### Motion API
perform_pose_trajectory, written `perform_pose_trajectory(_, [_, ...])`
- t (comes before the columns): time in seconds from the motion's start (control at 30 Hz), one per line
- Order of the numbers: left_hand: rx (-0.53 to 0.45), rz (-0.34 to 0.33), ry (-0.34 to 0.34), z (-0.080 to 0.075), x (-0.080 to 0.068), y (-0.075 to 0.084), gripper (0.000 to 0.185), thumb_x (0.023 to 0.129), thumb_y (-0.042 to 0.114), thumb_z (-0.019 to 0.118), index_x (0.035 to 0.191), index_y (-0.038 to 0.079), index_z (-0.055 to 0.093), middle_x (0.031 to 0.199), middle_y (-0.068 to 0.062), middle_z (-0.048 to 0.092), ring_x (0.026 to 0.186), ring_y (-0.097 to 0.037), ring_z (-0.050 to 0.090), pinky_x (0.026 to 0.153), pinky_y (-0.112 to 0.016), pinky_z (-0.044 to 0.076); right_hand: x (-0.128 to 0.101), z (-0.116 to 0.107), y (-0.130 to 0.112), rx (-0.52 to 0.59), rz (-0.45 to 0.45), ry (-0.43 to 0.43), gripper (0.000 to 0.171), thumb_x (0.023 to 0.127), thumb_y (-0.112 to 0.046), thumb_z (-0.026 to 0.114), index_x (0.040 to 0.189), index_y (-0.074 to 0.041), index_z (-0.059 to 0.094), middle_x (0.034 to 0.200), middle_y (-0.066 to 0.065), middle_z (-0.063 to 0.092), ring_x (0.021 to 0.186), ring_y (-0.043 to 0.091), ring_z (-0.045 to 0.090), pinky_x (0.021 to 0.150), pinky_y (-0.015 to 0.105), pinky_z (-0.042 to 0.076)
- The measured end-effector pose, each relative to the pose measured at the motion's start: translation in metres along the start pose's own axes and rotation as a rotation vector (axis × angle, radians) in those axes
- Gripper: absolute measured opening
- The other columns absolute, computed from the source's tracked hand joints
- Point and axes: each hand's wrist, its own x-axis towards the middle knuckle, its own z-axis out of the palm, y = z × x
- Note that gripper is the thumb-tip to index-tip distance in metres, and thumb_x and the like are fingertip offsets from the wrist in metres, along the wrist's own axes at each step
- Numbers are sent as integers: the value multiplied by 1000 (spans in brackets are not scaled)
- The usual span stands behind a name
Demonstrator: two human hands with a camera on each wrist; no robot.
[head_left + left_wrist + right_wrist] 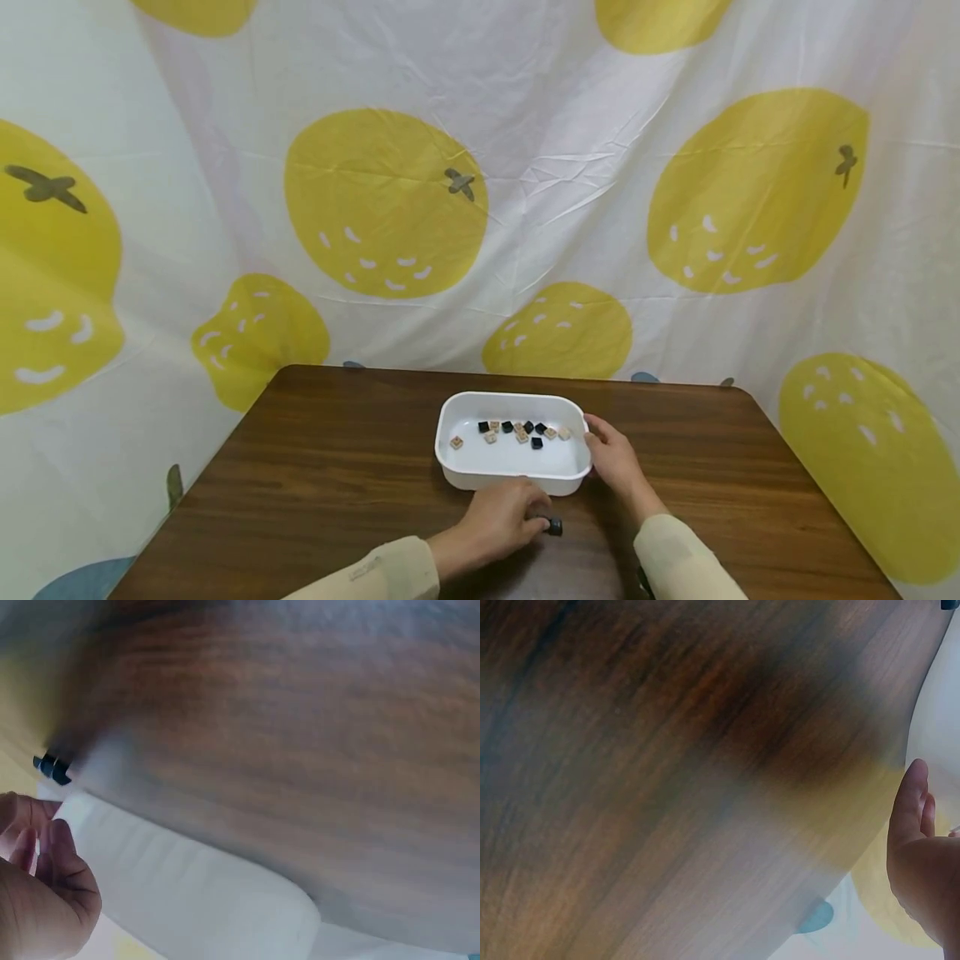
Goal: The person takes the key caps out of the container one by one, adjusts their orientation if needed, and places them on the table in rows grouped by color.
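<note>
Near the worktop's [337, 467] front edge, just in front of the white tray [480, 479], left hand [501, 521] has curled fingers pinching a small black tile [555, 527] that sits on the wood. Right hand [613, 458] rests against the tray's right end, fingers fairly straight along the rim, steadying it rather than wrapped round anything. Tile looks like a light, rigid little square block, probably smooth-faced, so apt to slip or flick away; best taken by two opposite edges with fingertips, not from the top face. It's squarish and lies flat, so no real long axis; which way its face points I can't tell at this size. Tray's long axis runs left-right across the worktop. Inside it, a scatter of black and tan tiles [517, 431], mostly toward the far wall. Tray looks like thin plastic, light, likely to slide if nudged.
</note>
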Motion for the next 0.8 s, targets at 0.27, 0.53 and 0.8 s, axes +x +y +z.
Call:
perform_pose_trajectory(0.27, [70,15,309,-29,4,-33,22,80,27,82,98,16,76,92,4,67,89,-14,62,76,-28,49,0,0,1,3,13,-12,44,104,-12,43,146,1,43,126,32,54,82,29,63,65,39,55])
perform_pose_trajectory(0.53, [-49,-251,127,-56,-4,-111,72,83,44,77,137,2,56,141,-20,49,131,-41,42,103,-59,34,0,0,0,-12,9,-18,44,104,-12,43,146,1,43,118,30,57,73,25,59,60,34,51])
perform_pose_trajectory(0.8, [-188,-346,-32,-61,-15,-142,91,82,48,77,150,2,39,152,-23,37,140,-44,31,106,-66,26,-1,0,-1,-27,16,-18,45,104,-13,42,147,0,42,126,30,55,82,27,60,63,34,52])
